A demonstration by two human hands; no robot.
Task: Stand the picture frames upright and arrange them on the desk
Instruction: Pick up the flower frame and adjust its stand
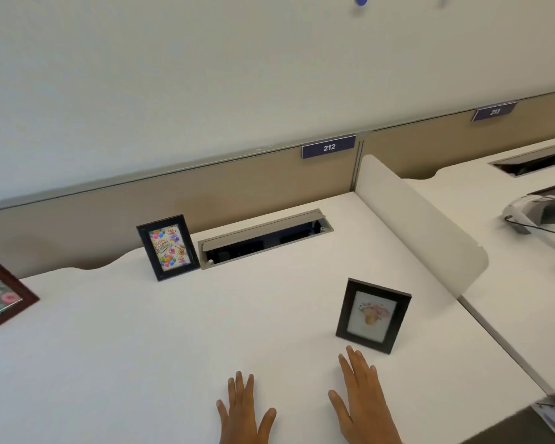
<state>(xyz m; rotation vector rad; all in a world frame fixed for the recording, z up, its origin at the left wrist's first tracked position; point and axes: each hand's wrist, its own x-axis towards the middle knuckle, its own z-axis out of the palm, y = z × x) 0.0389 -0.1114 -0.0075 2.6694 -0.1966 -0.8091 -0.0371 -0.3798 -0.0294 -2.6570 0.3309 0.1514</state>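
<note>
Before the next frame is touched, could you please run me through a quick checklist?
1. Left hand free: ok, open, holding nothing.
2. Right hand free: ok, open, just short of the flower frame.
3. Flower frame upright: ok.
4. Birthday frame upright: ok, beside the cable tray.
5. Donut frame upright: cannot tell, cut off at the left edge.
6. Desk space between frames: ok.

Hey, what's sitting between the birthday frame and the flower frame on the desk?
Nothing: in the head view, only bare white desk separates the birthday frame from the flower frame.
</note>
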